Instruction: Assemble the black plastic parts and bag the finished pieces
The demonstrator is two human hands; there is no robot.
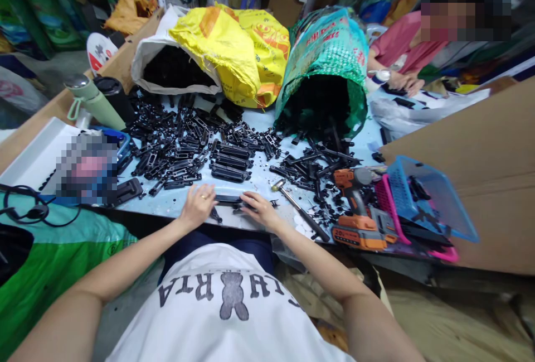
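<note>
A long black plastic part (228, 199) lies level near the table's front edge, between my two hands. My left hand (199, 204) has its fingers closed on the part's left end. The right end is gripped by my right hand (259, 209). Just beyond, several similar black parts (231, 162) are stacked in a row. A hammer (301, 210) rests to the right of my right hand. One small black piece (215, 215) sits just below the held part.
Loose black parts cover much of the table. Behind them lie a white sack (140, 63), a yellow sack (238, 44) and a green sack (288, 80). An orange drill (359, 222) and a blue basket (455, 206) stand right. Another person's hands (407, 83) work at the back right.
</note>
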